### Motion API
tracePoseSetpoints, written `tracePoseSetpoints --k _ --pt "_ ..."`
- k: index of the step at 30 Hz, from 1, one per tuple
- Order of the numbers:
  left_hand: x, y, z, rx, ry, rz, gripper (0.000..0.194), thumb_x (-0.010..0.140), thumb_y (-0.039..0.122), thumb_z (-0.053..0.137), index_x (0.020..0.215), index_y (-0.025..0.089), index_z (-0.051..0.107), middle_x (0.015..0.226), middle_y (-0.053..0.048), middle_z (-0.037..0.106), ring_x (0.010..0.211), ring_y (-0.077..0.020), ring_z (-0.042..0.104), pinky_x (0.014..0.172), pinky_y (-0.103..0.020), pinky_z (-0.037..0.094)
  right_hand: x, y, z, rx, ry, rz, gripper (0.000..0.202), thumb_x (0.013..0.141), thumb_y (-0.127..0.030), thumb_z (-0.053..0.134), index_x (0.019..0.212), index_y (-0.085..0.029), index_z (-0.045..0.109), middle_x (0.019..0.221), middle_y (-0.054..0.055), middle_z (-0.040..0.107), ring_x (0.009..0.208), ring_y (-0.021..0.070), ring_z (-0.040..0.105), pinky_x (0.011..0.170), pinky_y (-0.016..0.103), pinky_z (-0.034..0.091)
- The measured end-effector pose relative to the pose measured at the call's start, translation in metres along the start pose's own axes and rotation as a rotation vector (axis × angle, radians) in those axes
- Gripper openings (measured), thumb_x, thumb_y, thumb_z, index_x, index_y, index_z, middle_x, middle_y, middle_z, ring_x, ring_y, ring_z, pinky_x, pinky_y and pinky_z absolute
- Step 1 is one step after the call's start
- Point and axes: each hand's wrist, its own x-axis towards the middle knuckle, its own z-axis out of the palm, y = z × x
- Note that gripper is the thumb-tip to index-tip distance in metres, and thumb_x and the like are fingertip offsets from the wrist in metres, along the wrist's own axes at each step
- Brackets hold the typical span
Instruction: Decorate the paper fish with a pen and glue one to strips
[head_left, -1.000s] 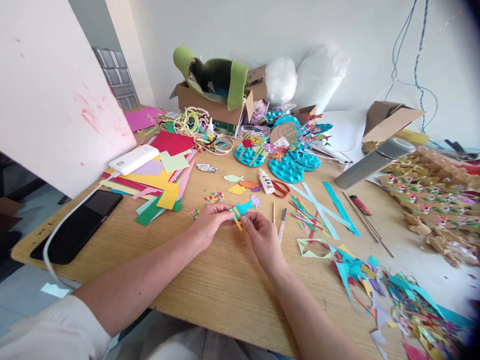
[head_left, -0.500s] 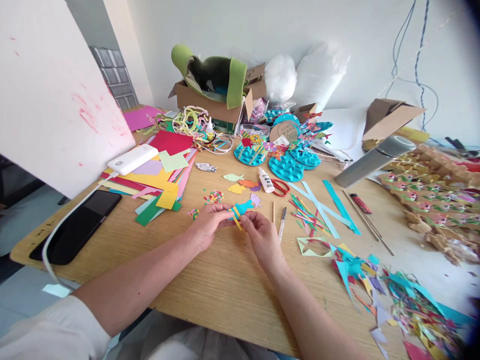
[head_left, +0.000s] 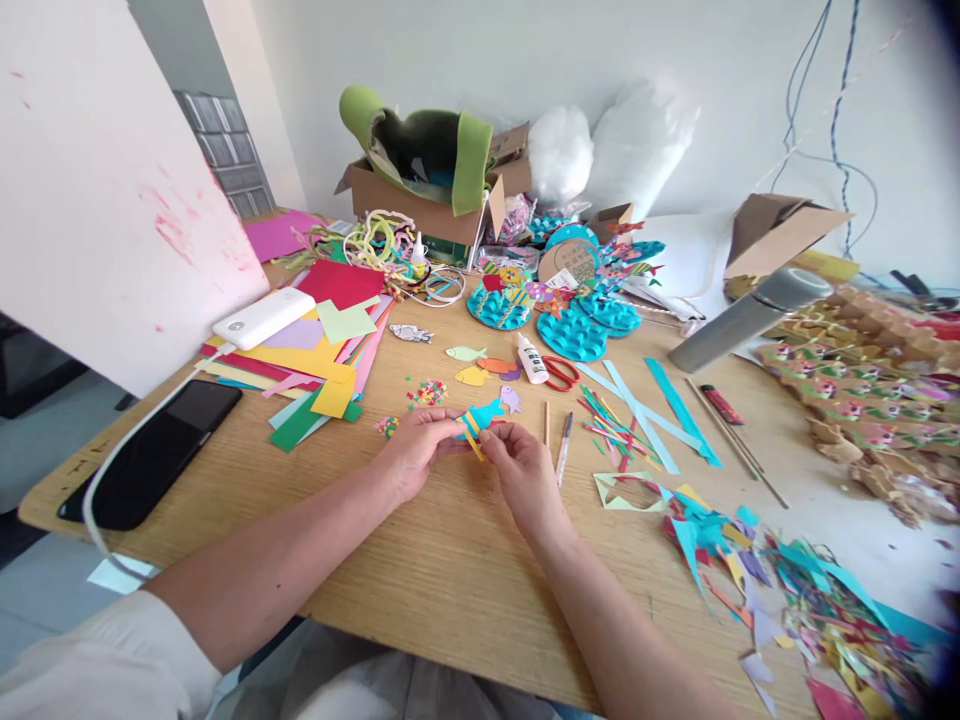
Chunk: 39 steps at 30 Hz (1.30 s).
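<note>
Between my two hands is a blue paper fish (head_left: 486,411), held just above the wooden table (head_left: 420,590). My left hand (head_left: 420,445) pinches its left end. A thin yellow paper strip (head_left: 472,436) lies across the fish, and the thumb and finger of my right hand (head_left: 520,465) are closed at its lower part. The fingers partly cover the fish. Just beyond my hands lie a purple paper fish (head_left: 510,399), a yellow one (head_left: 472,377), an orange one (head_left: 496,366) and a pale green one (head_left: 466,353). Tiny coloured paper bits (head_left: 429,393) are heaped nearby.
A glue bottle (head_left: 532,360) and red scissors (head_left: 561,374) sit behind the fish. Right of my hands are a pen (head_left: 565,450), thin paper strips (head_left: 619,430) and scraps (head_left: 712,535). Coloured paper (head_left: 334,390), a power bank (head_left: 264,318) and a phone (head_left: 161,450) lie left.
Both hands keep their hold on the blue fish and yellow strip, with barely any movement. The camera view has shifted very slightly.
</note>
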Motion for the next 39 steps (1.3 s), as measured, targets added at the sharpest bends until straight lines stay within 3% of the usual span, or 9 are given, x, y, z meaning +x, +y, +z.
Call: tracePoseSetpoints --k 27,39 --pt "0.0038 -0.0042 -0.0016 -0.048 0.041 -0.031 0.017 0.054 0.018 0.073 0.070 0.014 0.073 0.078 -0.006 0.074 0.078 -0.0221 0.068 0.079 -0.035 0.051 0.0007 0.0038 0.0021 -0.045 0.021 0.009 0.028 0.076 -0.046 0.066 0.070 -0.019 0.058 0.063 -0.001 0.058 0.056 0.0132 0.045 0.054 0.027 0.032" --pt "0.0010 -0.0007 0.0007 -0.036 0.054 -0.051 0.024 0.054 0.023 0.083 0.074 0.013 0.074 0.077 -0.006 0.073 0.071 -0.0173 0.067 0.077 -0.031 0.052 -0.0002 0.0027 0.0026 -0.059 0.015 0.009 0.026 0.077 -0.044 0.064 0.071 -0.019 0.058 0.065 0.000 0.059 0.058 0.0136 0.046 0.056 0.028 0.034"
